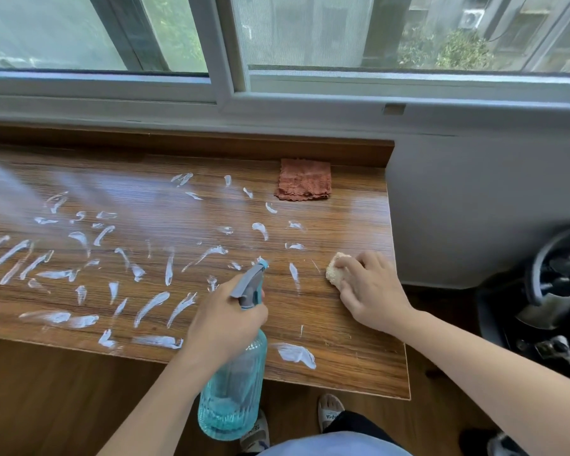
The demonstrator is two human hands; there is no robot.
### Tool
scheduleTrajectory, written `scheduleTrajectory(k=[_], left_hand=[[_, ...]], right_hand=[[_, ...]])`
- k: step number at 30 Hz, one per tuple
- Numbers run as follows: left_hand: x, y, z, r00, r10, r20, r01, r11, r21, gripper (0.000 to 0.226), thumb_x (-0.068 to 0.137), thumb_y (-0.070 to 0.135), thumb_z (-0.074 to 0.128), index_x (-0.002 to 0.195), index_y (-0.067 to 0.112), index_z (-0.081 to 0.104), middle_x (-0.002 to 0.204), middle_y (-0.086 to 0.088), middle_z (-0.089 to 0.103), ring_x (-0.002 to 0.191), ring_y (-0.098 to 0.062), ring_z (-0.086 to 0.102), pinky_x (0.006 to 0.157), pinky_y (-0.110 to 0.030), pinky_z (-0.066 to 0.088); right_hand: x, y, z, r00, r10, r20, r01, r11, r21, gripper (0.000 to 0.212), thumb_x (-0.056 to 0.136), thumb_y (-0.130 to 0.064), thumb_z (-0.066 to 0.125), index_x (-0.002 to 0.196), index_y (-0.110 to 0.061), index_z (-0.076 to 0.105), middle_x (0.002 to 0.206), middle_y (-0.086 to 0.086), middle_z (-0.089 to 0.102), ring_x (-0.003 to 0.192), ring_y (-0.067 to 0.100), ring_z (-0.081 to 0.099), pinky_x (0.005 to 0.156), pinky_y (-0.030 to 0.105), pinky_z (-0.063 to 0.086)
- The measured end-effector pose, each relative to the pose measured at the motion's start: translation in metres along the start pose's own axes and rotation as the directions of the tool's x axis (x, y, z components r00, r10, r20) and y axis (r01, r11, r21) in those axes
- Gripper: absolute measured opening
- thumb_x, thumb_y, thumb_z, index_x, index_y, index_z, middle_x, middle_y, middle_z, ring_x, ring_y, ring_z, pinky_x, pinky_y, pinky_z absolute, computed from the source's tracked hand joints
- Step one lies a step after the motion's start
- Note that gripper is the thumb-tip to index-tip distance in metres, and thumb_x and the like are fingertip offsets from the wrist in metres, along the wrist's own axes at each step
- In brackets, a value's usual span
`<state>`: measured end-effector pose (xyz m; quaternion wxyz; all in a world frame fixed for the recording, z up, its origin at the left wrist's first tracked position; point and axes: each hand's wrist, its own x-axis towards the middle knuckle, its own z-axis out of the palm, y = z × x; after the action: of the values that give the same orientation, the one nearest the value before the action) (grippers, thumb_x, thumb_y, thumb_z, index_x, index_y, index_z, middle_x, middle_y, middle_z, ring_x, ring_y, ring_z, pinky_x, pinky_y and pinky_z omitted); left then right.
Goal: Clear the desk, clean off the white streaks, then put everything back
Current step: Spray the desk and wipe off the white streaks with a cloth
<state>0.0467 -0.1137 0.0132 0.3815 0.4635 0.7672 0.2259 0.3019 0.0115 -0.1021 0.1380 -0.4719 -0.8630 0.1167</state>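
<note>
The wooden desk (185, 212) carries many white streaks (152, 304) across most of its top. My left hand (224, 320) grips the neck of a clear blue spray bottle (231, 390) with a grey trigger head, its nozzle pointing away over the desk from the front edge. My right hand (369, 291) lies on a pale yellow sponge (334, 269) near the desk's right end, fingers curled over it so that most of it is hidden. A folded reddish-brown cloth (305, 180) lies at the back right of the desk.
A window with a white frame (231, 77) runs along behind the desk. A grey wall (474, 192) meets the desk's right end. Dark objects, among them a round black one (560, 274), sit on the floor to the right. My feet in sandals (329, 413) stand below the front edge.
</note>
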Motion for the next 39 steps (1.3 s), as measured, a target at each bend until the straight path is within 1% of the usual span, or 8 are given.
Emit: scheduleTrajectory(k=[5, 11, 18, 26, 30, 34, 36, 39], left_hand=[[-0.002, 0.007, 0.001, 0.998, -0.054, 0.016, 0.055, 0.998, -0.011, 0.006, 0.082, 0.013, 0.058, 0.088, 0.014, 0.057, 0.071, -0.007, 0.051, 0.06, -0.018, 0.037, 0.058, -0.036, 0.035], [0.0, 0.009, -0.005, 0.999, -0.044, -0.032, 0.042, 0.997, -0.059, 0.012, 0.085, 0.008, 0.056, 0.088, 0.019, 0.057, 0.056, 0.011, 0.039, 0.049, -0.01, 0.029, 0.053, -0.031, 0.031], [0.02, 0.002, -0.037, 1.0, 0.01, -0.007, -0.01, 0.997, -0.071, 0.019, 0.081, 0.01, 0.056, 0.097, 0.018, 0.062, 0.058, 0.007, 0.041, 0.052, -0.015, 0.033, 0.054, -0.037, 0.033], [0.044, -0.016, -0.074, 0.991, 0.13, 0.04, -0.128, 0.991, -0.043, 0.019, 0.083, 0.004, 0.055, 0.099, 0.013, 0.061, 0.056, 0.011, 0.034, 0.05, -0.011, 0.028, 0.052, -0.029, 0.031], [0.044, -0.02, -0.086, 0.983, 0.156, 0.096, -0.153, 0.987, -0.04, 0.02, 0.086, 0.004, 0.055, 0.095, 0.02, 0.06, 0.053, 0.012, 0.035, 0.05, -0.011, 0.027, 0.048, -0.022, 0.026], [0.044, -0.025, -0.087, 0.984, 0.149, 0.094, -0.147, 0.989, -0.03, 0.012, 0.084, 0.006, 0.054, 0.094, 0.013, 0.052, 0.057, 0.01, 0.027, 0.054, -0.012, 0.023, 0.053, -0.032, 0.026], [0.044, -0.026, -0.085, 0.986, 0.139, 0.091, -0.134, 0.99, -0.052, 0.012, 0.084, 0.005, 0.055, 0.09, 0.016, 0.052, 0.058, 0.011, 0.027, 0.055, -0.013, 0.023, 0.055, -0.036, 0.028], [0.044, -0.025, -0.08, 0.987, 0.139, 0.085, -0.133, 0.988, -0.073, 0.02, 0.085, 0.006, 0.056, 0.096, 0.022, 0.06, 0.06, 0.008, 0.03, 0.052, -0.013, 0.026, 0.052, -0.034, 0.03]], right_hand=[[0.031, 0.004, 0.002, 0.997, 0.074, -0.021, -0.073, 0.997, 0.029, 0.034, 0.096, -0.044, 0.052, 0.127, -0.029, 0.054, 0.112, -0.002, 0.052, 0.101, 0.021, 0.049, 0.085, 0.038, 0.046], [0.093, -0.003, 0.011, 0.967, 0.246, -0.072, -0.242, 0.969, 0.055, 0.023, 0.1, -0.041, 0.051, 0.12, -0.032, 0.059, 0.114, 0.001, 0.053, 0.106, 0.026, 0.047, 0.085, 0.041, 0.042], [0.159, -0.036, 0.024, 0.988, 0.149, 0.045, -0.148, 0.989, -0.018, 0.029, 0.1, -0.053, 0.048, 0.126, -0.045, 0.058, 0.117, -0.002, 0.051, 0.11, 0.026, 0.044, 0.091, 0.043, 0.038], [0.05, -0.048, 0.022, 0.99, -0.118, 0.083, 0.109, 0.988, 0.107, 0.024, 0.091, -0.04, 0.058, 0.114, -0.034, 0.063, 0.096, -0.008, 0.05, 0.09, 0.015, 0.045, 0.078, 0.038, 0.042], [0.108, -0.037, 0.028, 0.996, 0.082, -0.029, -0.078, 0.991, 0.107, 0.024, 0.095, -0.037, 0.063, 0.118, -0.032, 0.069, 0.099, 0.002, 0.056, 0.095, 0.028, 0.054, 0.084, 0.045, 0.049], [0.166, -0.044, 0.032, 0.959, 0.269, -0.085, -0.269, 0.963, 0.012, 0.027, 0.101, -0.048, 0.052, 0.121, -0.041, 0.069, 0.1, -0.002, 0.048, 0.101, 0.026, 0.049, 0.086, 0.038, 0.04], [0.159, -0.057, 0.033, 0.972, 0.227, -0.063, -0.227, 0.974, -0.006, 0.028, 0.101, -0.048, 0.052, 0.121, -0.039, 0.07, 0.104, -0.002, 0.052, 0.101, 0.025, 0.049, 0.087, 0.039, 0.041], [0.105, -0.066, 0.031, 1.0, -0.013, 0.007, 0.012, 0.997, 0.079, 0.025, 0.096, -0.04, 0.062, 0.118, -0.034, 0.072, 0.097, -0.006, 0.05, 0.091, 0.018, 0.046, 0.081, 0.04, 0.044]])
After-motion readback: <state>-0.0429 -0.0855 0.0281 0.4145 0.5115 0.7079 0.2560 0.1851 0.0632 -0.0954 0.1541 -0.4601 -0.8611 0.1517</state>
